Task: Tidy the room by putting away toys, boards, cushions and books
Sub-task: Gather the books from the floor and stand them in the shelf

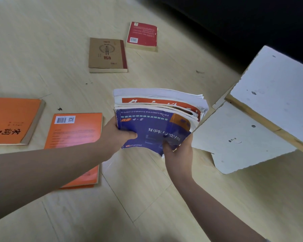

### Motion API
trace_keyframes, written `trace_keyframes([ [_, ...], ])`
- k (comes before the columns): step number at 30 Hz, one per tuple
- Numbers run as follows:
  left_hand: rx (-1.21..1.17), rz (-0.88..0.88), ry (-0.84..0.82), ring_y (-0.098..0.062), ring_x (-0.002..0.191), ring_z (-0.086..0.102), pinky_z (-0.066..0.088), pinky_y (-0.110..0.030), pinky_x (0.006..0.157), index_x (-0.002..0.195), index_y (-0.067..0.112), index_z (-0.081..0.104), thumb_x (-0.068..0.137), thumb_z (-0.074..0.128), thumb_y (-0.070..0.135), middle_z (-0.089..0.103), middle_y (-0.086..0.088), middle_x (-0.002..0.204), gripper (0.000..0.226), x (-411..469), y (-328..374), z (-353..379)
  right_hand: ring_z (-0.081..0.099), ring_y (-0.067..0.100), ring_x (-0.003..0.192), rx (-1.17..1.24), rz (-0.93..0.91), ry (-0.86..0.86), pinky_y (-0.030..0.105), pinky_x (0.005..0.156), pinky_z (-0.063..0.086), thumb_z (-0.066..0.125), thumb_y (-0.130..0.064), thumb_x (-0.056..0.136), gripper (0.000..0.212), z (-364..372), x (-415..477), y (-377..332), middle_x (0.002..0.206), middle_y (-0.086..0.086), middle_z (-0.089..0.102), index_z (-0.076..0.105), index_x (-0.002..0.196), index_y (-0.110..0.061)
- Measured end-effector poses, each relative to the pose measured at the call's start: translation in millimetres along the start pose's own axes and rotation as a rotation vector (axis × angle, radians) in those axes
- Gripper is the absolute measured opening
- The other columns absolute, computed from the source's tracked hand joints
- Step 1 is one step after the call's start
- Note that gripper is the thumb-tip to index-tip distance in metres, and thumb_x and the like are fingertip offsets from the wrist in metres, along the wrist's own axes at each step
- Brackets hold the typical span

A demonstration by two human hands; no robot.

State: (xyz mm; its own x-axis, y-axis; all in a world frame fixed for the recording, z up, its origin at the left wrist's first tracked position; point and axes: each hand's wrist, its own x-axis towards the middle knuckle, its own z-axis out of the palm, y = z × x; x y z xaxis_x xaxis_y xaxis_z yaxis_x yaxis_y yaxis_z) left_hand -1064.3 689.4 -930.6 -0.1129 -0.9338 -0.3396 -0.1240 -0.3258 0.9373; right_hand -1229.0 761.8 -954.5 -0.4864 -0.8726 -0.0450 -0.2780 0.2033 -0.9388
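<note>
A stack of thin books [157,117] with a worn blue cover on top is held above the wooden floor at the centre. My left hand [118,133] grips its left edge, thumb on the cover. Its lower right corner is gripped by my right hand [177,152]. On the floor lie an orange book [77,135] partly under my left arm, a second orange book [12,119] at the left edge, a brown book [107,55] and a red book [142,35] further away.
White boards [276,95] with a wooden edge lie tilted on the floor to the right, one flat piece [234,137] beneath. A dark area fills the top right. Pale wooden floor [42,49] surrounds the books.
</note>
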Motion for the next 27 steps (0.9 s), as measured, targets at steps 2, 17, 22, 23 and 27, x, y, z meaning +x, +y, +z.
trace_keyframes([
  [2,-0.026,-0.005,-0.016,-0.016,0.081,0.065,0.053,-0.017,0.057,0.110,0.013,0.058,0.061,0.078,-0.005,0.068,0.004,0.090,0.056,0.0,2.1,1.2,0.060,0.000,0.101,0.058,0.016,0.037,0.028,0.076,0.058,0.067,-0.007,0.083,0.057,9.2,-0.6,0.0,0.112,-0.025,0.058,0.036,0.126,-0.029],
  [17,0.356,0.078,-0.080,-0.001,0.077,0.058,0.044,-0.014,0.065,0.096,0.025,0.065,0.070,0.082,0.011,0.065,0.011,0.085,0.034,11.4,-7.9,-18.8,0.060,0.000,0.085,-0.214,0.026,-0.260,0.005,0.062,0.042,0.073,-0.024,0.082,0.031,-25.6,30.7,23.1,0.096,-0.012,0.067,0.061,0.111,-0.020],
  [22,0.462,0.133,-0.115,0.010,0.071,0.061,0.041,-0.005,0.060,0.081,0.042,0.062,0.069,0.083,0.017,0.062,0.037,0.064,0.035,7.8,-4.3,-25.6,0.064,0.004,0.089,-0.193,-0.002,-0.258,0.022,0.073,0.053,0.073,-0.025,0.083,0.030,-29.7,21.9,22.8,0.093,-0.021,0.067,0.057,0.109,-0.026],
  [23,0.462,0.132,-0.125,0.014,0.069,0.060,0.041,-0.005,0.059,0.081,0.044,0.061,0.070,0.083,0.018,0.060,0.041,0.064,0.036,5.1,-3.3,-27.0,0.064,0.004,0.091,-0.169,0.007,-0.268,0.024,0.075,0.054,0.072,-0.025,0.084,0.031,-30.9,18.3,21.9,0.095,-0.022,0.067,0.055,0.110,-0.028],
  [27,0.482,0.149,-0.184,0.010,0.079,0.064,0.049,-0.014,0.061,0.086,0.040,0.060,0.072,0.081,0.025,0.067,0.034,0.076,0.030,-10.0,9.4,-36.8,0.064,0.004,0.098,-0.095,0.015,-0.295,0.020,0.077,0.057,0.071,-0.031,0.085,0.039,-36.5,2.3,6.6,0.105,-0.024,0.062,0.048,0.117,-0.032],
])
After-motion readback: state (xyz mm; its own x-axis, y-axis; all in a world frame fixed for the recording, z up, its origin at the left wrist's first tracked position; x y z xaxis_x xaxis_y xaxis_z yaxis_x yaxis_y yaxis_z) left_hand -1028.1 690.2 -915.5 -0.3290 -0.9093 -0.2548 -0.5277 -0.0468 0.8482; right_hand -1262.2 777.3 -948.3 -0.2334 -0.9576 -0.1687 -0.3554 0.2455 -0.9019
